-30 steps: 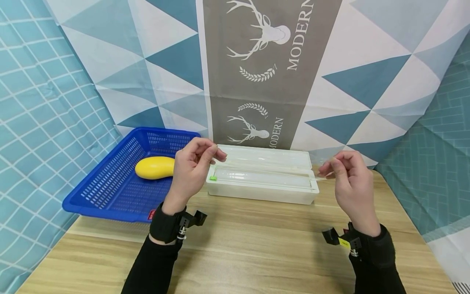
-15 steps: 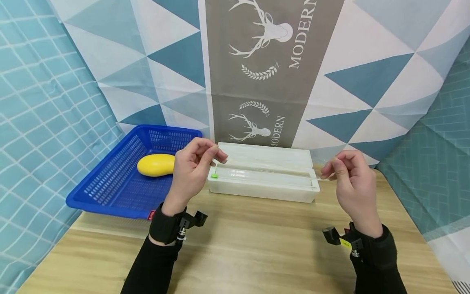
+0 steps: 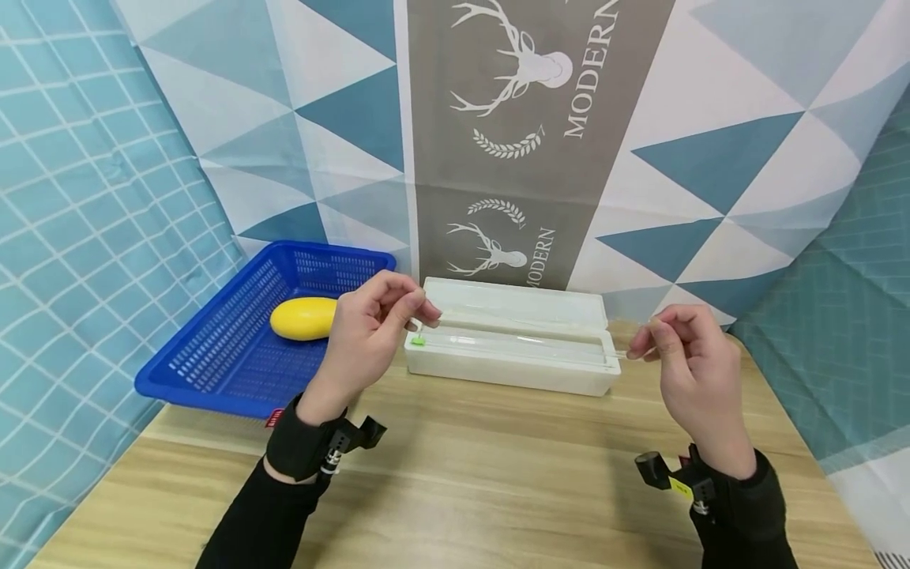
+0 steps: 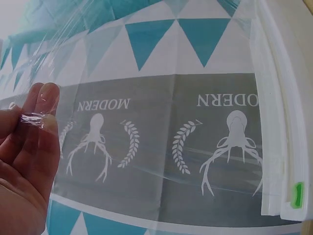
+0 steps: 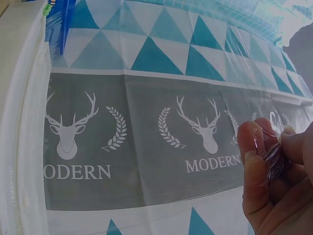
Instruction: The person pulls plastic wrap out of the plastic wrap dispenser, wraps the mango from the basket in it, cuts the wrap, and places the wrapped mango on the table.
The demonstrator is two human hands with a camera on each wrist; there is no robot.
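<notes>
Grip: I see left hand (image 3: 373, 333) and right hand (image 3: 698, 381) pinching film (image 5: 274, 159).
White box (image 3: 508, 374): toward table (image 3: 455, 474) far edge.
Right hand: slightly farther out now; film likely tauter.

A blue perforated basket (image 3: 199, 401) stood at the far left of the wood-grain table (image 3: 462, 490), a smooth yellow object (image 3: 303, 318) lying in it and a small red label (image 3: 274, 417) at its near edge. Beyond hung a cloth (image 3: 711, 158) of blue and white triangles, its grey band (image 3: 498, 178) printed with stags. Blue gridded sheeting (image 3: 92, 205) covered the left, teal brick-patterned sheeting (image 3: 825, 332) the right.
</notes>
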